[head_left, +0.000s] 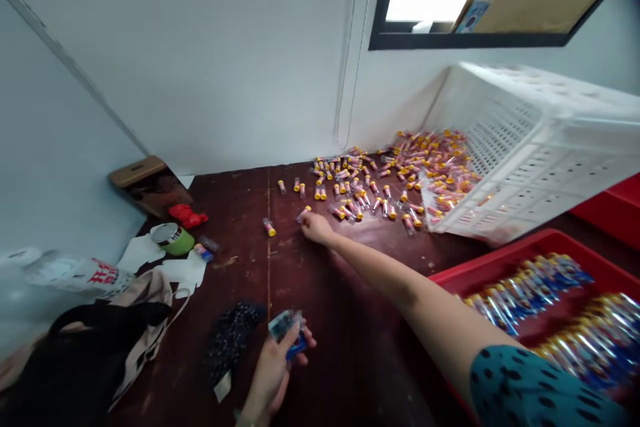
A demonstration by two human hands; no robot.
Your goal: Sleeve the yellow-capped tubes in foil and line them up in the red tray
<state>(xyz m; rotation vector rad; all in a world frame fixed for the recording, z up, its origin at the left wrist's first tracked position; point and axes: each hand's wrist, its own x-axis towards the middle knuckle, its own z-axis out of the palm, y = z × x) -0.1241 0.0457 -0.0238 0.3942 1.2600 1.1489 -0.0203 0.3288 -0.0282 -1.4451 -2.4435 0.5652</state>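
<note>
My left hand [273, 367] is closed around a clear-and-blue plastic piece [296, 345], low in the middle of the head view; its exact kind is unclear. Farther forward, my right hand [317, 228] pinches a small clear tube with a yellow cap [303, 213] at the table surface, its fingers partly hiding it. Left of that hand lies another yellow-capped tube [269, 227]. Many more such tubes, pink inside, are scattered in a pile [350, 190] beyond my right hand. A dark speckled cloth [234, 340] rests beside my left hand.
A white perforated crate [540, 167] lies tipped at the right, tubes spilling from its mouth. Before it, a red tray [525, 340] holds rows of yellow-and-blue tubes. At left are a green can [173, 239], a plastic bottle [75, 275] and a black bag [85, 353].
</note>
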